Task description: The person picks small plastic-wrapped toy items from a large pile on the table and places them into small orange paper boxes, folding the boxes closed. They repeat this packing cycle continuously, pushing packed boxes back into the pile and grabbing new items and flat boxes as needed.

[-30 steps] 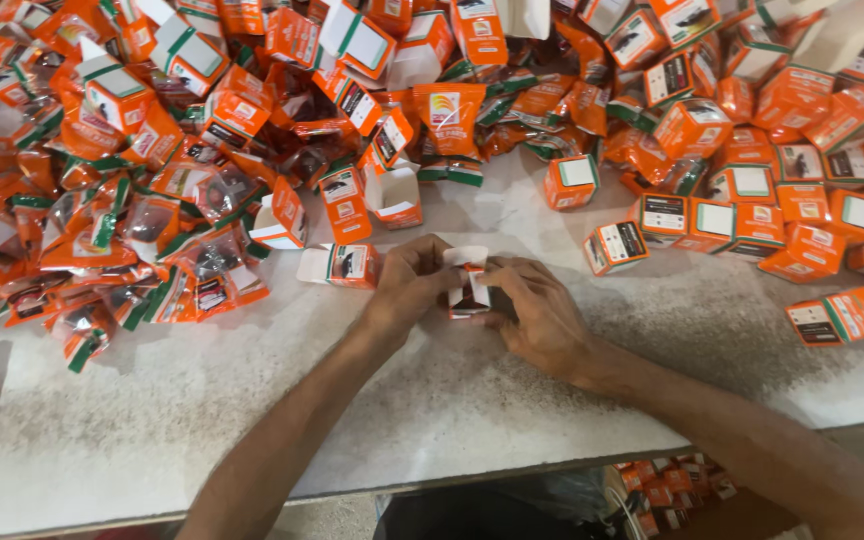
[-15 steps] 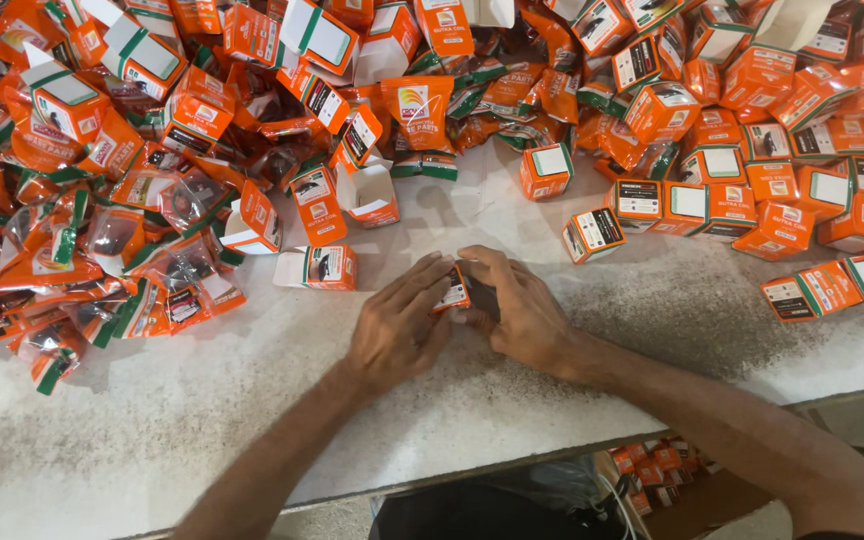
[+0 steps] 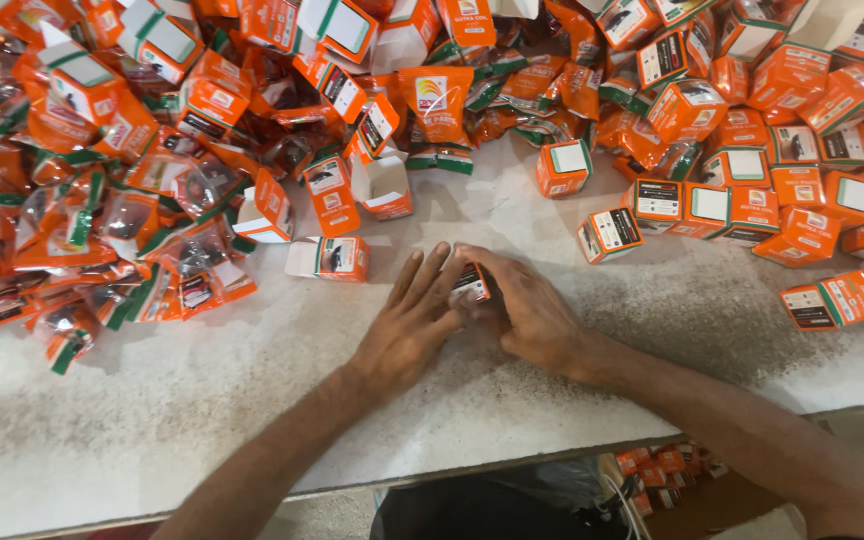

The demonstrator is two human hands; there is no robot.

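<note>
Two hands on one small box

Fingers of left hand & right hand clamped together on small orange box, pressed low on white table, centre. Open-flap box just left. Heap of orange boxes & plastic packets behind.

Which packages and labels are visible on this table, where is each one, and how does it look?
Small box: between the left hand and the right hand, orange with a dark label.
Open box: left of the hands, lying down, orange, white flap.
Closed boxes: right side, cube-shaped, orange and green, white label panels.
Plastic pouches: heaped at left, clear, with orange and green ends.
White table: bears everything.
</note>
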